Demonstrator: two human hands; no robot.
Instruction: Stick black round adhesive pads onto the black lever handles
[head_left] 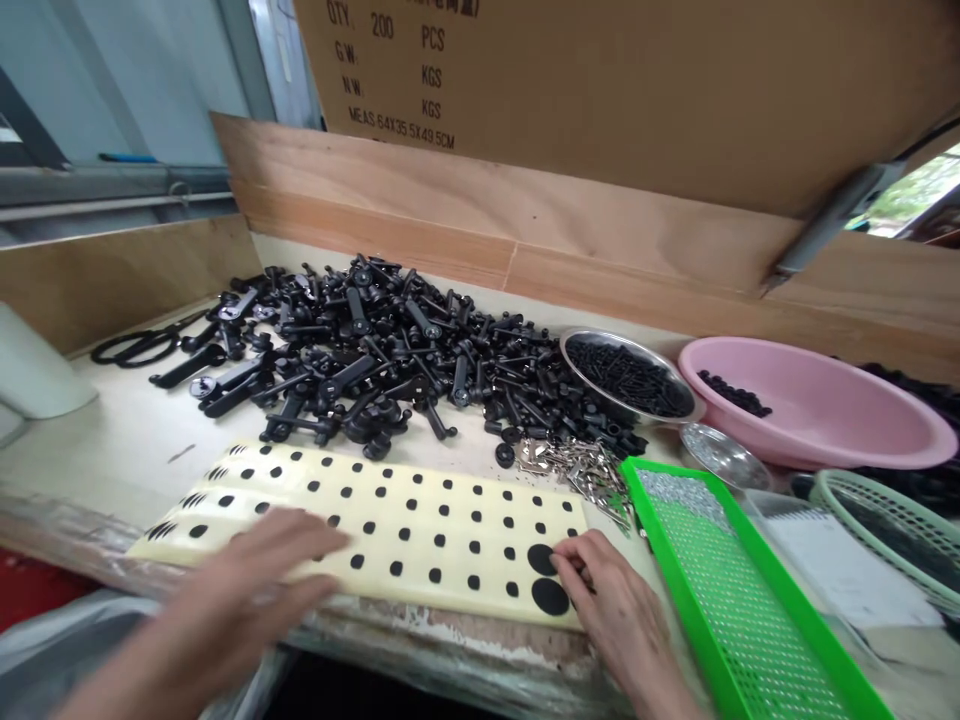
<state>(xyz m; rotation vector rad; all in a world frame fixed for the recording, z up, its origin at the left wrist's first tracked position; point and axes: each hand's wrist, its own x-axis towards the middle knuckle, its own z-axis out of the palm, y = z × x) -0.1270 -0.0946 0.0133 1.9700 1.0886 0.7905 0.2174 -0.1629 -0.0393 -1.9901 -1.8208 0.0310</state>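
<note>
A pale yellow sheet (450,520) dotted with rows of small black spots lies along the table's front edge. Two larger black discs (551,597) are at its right end. My right hand (619,610) is closed in a pinch beside the upper disc, fingertips at its edge; something dark shows between the fingers, too small to make out. Over the sheet's left part hovers my left hand (247,590), blurred by motion, thumb and fingers stretched apart, with nothing seen in it. Behind the sheet spreads a heap of black plastic crank-like parts (375,350).
Small metal pieces (574,465) lie loose near a green tray (757,590) of tiny silvery parts. Further right are a steel bowl (697,408) of black pins, a pink basin (840,400) and a green basket (900,500). Scissors (139,347) rest at left. A cardboard box (600,100) stands behind.
</note>
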